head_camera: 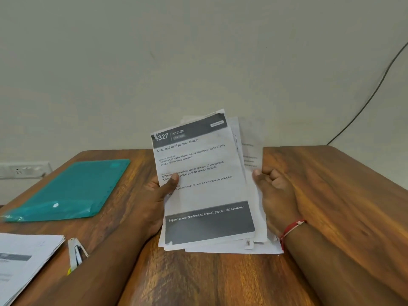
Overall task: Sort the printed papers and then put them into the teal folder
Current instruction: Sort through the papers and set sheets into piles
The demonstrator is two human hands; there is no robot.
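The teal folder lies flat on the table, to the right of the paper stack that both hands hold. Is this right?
No, the side is wrong. In the head view the teal folder lies flat on the table, to the left of the paper stack that the left hand and right hand hold.

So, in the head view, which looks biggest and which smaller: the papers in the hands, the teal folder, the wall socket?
1. Held papers, though they are nearest the camera, so this may mislead.
2. Teal folder.
3. Wall socket, partly cut off at the picture edge.
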